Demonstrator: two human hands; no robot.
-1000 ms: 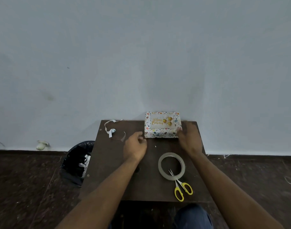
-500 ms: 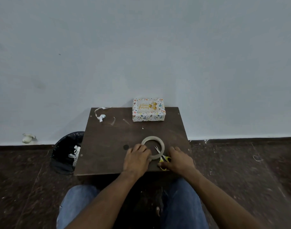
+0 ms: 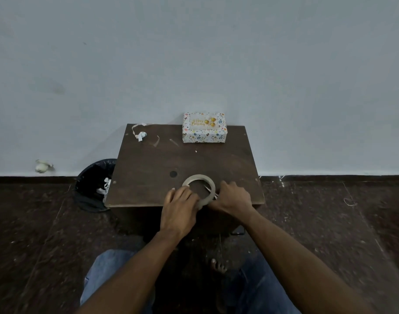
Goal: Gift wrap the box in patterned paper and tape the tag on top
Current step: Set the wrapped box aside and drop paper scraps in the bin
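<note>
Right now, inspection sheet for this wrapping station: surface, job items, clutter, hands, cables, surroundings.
Surface: dark wooden table, scuffed, small round dark spot near the middle.
Job's things: wrapped box at the far edge, Happy Birthday tag on top; tape roll and scissors near the front edge, scissors mostly hidden.
Clutter: paper strips at the far left corner.
Hands: left hand grips the tape roll; right hand over the scissors, grip hidden.
Cables: nothing seen.
Surroundings: black bin with scraps left of the table, plain wall, dark floor.
</note>
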